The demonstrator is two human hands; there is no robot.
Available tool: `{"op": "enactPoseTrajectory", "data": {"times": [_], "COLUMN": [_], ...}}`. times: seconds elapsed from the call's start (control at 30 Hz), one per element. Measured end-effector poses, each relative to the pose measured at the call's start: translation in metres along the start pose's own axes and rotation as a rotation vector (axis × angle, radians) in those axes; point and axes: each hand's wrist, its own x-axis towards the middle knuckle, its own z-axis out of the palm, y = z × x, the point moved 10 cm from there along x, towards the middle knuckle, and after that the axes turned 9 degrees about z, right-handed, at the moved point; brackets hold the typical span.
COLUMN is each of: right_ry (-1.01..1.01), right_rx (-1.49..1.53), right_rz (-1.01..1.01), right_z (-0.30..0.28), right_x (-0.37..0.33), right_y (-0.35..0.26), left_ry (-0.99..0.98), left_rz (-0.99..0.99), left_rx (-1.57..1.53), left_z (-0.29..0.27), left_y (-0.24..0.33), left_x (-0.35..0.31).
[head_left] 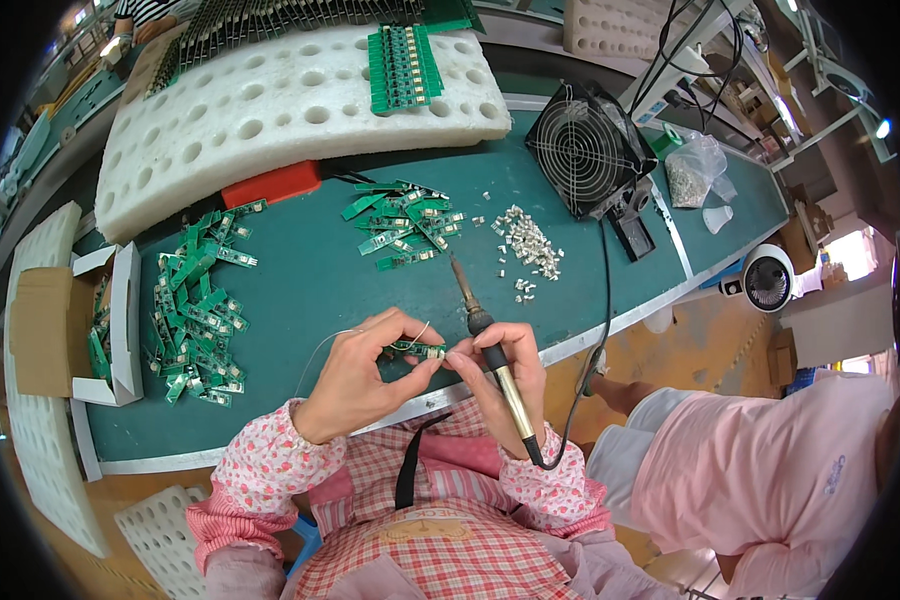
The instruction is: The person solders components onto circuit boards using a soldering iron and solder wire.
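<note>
Pinching, in the head view, a small green circuit board (416, 350) in the left hand (355, 375), lengthwise roughly left to right; gripping a soldering iron (495, 356) in the right hand (510, 372), with fingertips at the board's right end.

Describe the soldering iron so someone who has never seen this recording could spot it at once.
Find the green workbench, then the right hand over its near edge. The soldering iron slants across that hand, tip toward the far side. Unlike the small green circuit board beside it, it is long with a gold-coloured handle.
</note>
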Motion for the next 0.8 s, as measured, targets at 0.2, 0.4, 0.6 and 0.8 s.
{"op": "enactPoseTrajectory", "data": {"times": [0.2, 0.4, 0.6, 0.8], "right_ry": [0.0, 0.044, 0.095, 0.161], "right_rx": [-0.165, -0.299, -0.337, -0.194], "right_rz": [-0.142, -0.304, -0.412, -0.367], "right_z": [0.002, 0.007, 0.005, 0.003], "right_x": [-0.002, -0.012, -0.018, -0.028], "right_y": [-0.011, -0.031, -0.047, -0.035], "left_ry": [0.034, 0.092, 0.085, 0.091], "left_rz": [0.043, 0.048, 0.051, 0.097], "left_rx": [-0.017, -0.129, -0.08, -0.121], "left_z": [-0.003, -0.005, -0.001, 0.0], "left_y": [0.003, 0.0, 0.001, 0.005], "left_x": [0.0, -0.002, -0.002, -0.005]}}
